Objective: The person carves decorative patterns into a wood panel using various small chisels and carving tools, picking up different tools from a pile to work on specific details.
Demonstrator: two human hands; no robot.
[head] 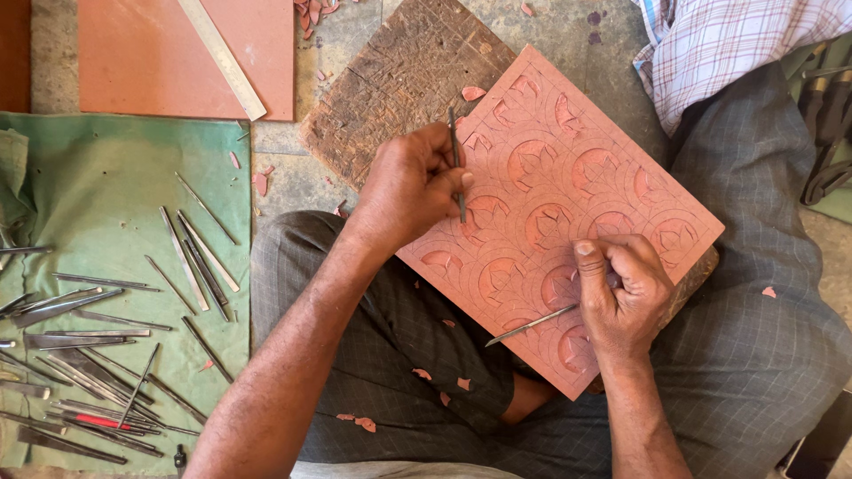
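A reddish clay slab (603,133) carved with round floral motifs rests on a worn wooden board (399,80) across my lap. My left hand (410,184) sits on the slab's left edge and grips a thin dark metal carving tool (456,164), its tip down on the clay. Over the slab's lower right part lies my right hand (623,293), closed around a slim metal blade (531,325) that sticks out to the left over the slab's lower edge.
A green cloth (106,195) at left carries several metal carving tools (191,257). A plain clay slab (151,53) with a ruler (222,58) lies at top left. Clay chips (364,422) dot my trousers and the floor. More tools lie at the right edge (830,115).
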